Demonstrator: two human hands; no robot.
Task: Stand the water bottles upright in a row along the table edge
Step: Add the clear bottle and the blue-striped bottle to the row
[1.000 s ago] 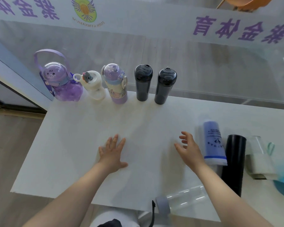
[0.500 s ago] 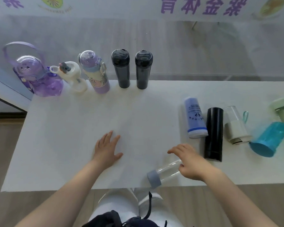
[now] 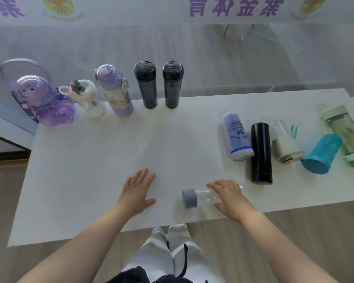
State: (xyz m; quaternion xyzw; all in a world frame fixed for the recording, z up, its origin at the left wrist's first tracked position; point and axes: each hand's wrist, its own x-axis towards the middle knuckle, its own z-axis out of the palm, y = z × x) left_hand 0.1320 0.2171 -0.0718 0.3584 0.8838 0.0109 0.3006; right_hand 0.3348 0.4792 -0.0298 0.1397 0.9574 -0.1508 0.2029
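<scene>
Several bottles stand upright along the far edge of the white table (image 3: 90, 180): a purple jug (image 3: 43, 103), a white bottle (image 3: 88, 97), a lilac cartoon bottle (image 3: 114, 92) and two dark grey bottles (image 3: 146, 86) (image 3: 172, 86). A clear bottle with a grey cap (image 3: 200, 198) lies on its side near the front edge. My right hand (image 3: 230, 198) is curled over it, fingers on top and thumb at its near side. My left hand (image 3: 138, 190) rests flat and open on the table. More bottles lie at the right: blue-labelled (image 3: 236, 137), black (image 3: 261, 154), clear-and-white (image 3: 284, 141), teal (image 3: 321, 154), green (image 3: 345, 133).
A glass wall with purple lettering stands directly behind the table's far edge. The lying bottles crowd the right end of the table. The wooden floor and my legs show below the front edge.
My right hand moved from beside the blue-labelled bottle down to the clear bottle near the front edge and closed over it. My left hand stayed flat. The view shifted right.
</scene>
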